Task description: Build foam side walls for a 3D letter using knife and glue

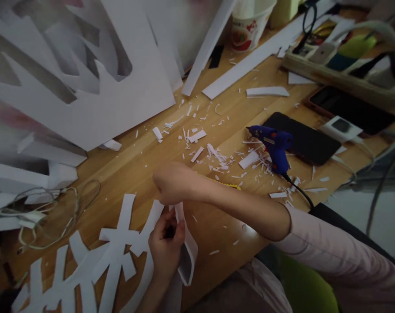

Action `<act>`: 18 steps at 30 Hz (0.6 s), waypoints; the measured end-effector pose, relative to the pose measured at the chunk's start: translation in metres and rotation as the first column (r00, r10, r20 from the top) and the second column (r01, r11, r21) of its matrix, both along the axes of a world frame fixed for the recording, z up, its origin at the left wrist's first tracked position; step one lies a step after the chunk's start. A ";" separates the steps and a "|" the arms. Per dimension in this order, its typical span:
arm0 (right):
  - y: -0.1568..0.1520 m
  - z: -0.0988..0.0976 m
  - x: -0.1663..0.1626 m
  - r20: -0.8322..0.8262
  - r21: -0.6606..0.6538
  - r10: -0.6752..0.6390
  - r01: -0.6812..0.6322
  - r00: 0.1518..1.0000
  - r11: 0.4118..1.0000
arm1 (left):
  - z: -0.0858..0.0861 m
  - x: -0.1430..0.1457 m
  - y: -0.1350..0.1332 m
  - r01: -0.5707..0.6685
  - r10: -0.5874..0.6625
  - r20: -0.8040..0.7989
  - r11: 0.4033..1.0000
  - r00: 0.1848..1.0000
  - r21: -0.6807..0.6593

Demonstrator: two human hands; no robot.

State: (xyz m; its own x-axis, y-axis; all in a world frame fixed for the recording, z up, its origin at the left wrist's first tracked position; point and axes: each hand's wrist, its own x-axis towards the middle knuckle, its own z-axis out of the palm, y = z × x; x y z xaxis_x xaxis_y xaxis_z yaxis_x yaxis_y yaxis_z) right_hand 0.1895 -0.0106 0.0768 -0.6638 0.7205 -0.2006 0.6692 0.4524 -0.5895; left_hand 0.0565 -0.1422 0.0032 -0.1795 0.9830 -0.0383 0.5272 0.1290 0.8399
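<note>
My left hand [167,245] is closed, thumb and fingers pinching a bent white foam board strip [191,256] that stands on edge at the front of the table. Directly above it, my right hand [174,182] is curled into a fist at the strip's upper end; its fingertips are hidden from me. Beneath both hands lies a large white foam board cut-out [114,254] with branching, character-like strokes. Part of a yellow toothed object [231,186] shows behind my right forearm.
A blue glue gun [272,145] rests beside a black phone [306,137], among white scraps [217,156]. Big cut foam boards [135,104] lean at the back left. A paper cup [249,28], power strip [334,74] and tangled cable [75,213] surround the wooden table [132,161].
</note>
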 end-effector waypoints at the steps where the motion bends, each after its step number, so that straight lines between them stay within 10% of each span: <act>1: -0.002 0.000 -0.001 0.015 0.020 -0.011 0.010 1.000 1.000 | 0.001 0.001 0.000 0.022 -0.022 0.038 0.999 0.999 -0.024; 18: -0.008 0.004 -0.009 0.123 -0.116 -0.076 0.090 0.990 0.989 | 0.003 -0.015 0.009 0.449 -0.444 0.081 0.893 0.892 -0.042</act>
State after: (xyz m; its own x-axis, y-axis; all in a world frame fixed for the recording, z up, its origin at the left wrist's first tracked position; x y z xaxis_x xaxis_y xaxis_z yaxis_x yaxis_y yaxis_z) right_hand 0.1807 -0.0188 0.0810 -0.5691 0.7378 -0.3630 0.7696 0.3224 -0.5513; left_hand 0.0411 -0.1337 0.0058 0.2829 0.9546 -0.0935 0.4833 -0.0577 0.8736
